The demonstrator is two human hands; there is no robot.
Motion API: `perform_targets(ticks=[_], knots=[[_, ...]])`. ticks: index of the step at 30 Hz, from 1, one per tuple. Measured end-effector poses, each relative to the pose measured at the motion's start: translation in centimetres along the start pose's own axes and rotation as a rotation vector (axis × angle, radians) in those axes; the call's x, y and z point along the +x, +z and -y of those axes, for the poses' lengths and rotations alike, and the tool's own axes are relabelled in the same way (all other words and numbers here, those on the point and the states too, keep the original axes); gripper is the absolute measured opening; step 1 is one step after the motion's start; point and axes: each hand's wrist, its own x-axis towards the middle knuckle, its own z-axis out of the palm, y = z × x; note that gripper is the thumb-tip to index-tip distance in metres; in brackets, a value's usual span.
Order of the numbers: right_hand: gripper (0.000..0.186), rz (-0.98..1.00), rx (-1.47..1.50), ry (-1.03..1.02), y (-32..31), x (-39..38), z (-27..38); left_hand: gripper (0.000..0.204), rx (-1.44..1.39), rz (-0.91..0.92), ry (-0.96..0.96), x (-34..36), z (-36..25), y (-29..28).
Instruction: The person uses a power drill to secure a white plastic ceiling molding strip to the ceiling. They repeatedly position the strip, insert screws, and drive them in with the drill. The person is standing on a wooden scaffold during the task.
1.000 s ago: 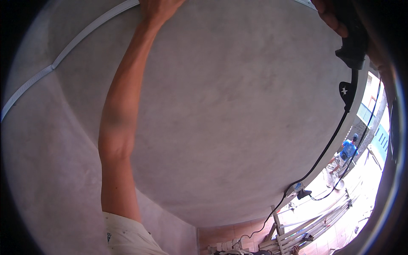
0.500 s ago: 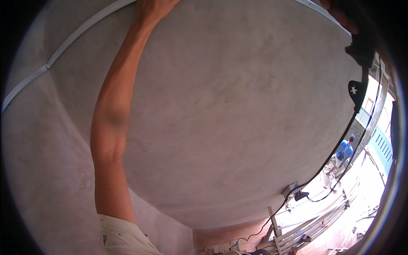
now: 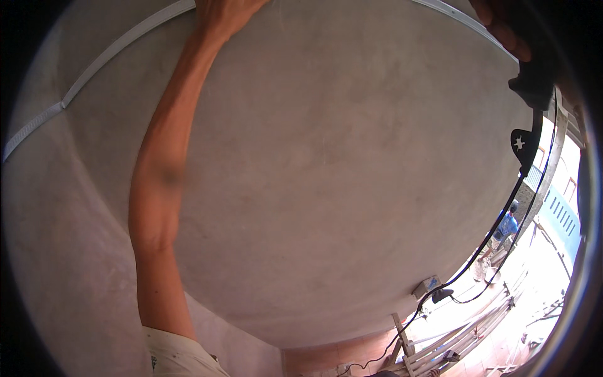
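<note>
My left arm reaches up along the grey plastered wall [image 3: 326,188]. At the top edge, my left hand [image 3: 226,16] is beside a white metal strip [image 3: 135,31] that runs along the upper wall; its fingers are cut off by the frame. My right hand [image 3: 505,34], dark and partly out of view at the upper right, has its fingers wrapped round a black corded power tool [image 3: 535,81]. Only the tool's lower end shows. A black tab with a star-shaped hole [image 3: 520,146] is on its cord [image 3: 496,229], which hangs down the right side.
A small box [image 3: 427,286] sits low by the wall's right edge, next to a black plug connection [image 3: 442,295]. Long poles and boards [image 3: 452,342] lie at the lower right. Beyond, a person in a blue shirt [image 3: 507,223] is outdoors near a blue gate [image 3: 559,217].
The view has shifted slightly, and the white strip sits a little farther left. My left forearm appears slightly farther left; my right hand and the tool show a little lower.
</note>
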Motion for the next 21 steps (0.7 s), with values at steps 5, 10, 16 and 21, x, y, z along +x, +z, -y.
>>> perform_targets(ticks=[5, 10, 16, 21], knots=[[0.04, -0.005, 0.014, -0.004, -0.2, -0.4, -0.2, 0.032, -0.056, 0.014, 0.0, -0.2, -0.6, -0.3], [0.04, -0.015, 0.012, -0.015, -0.6, -0.5, -0.3, 0.03, -0.063, 0.022, -0.018, -0.1, -1.3, -0.5], [0.04, -0.019, -0.017, -0.018, 0.1, -0.6, -0.4, 0.03, -0.069, 0.028, -0.041, 0.0, -1.2, -0.1], [0.04, -0.068, -0.04, -0.049, 0.0, -0.8, -0.4, 0.031, -0.049, 0.038, -0.033, -0.1, -1.1, -0.4]])
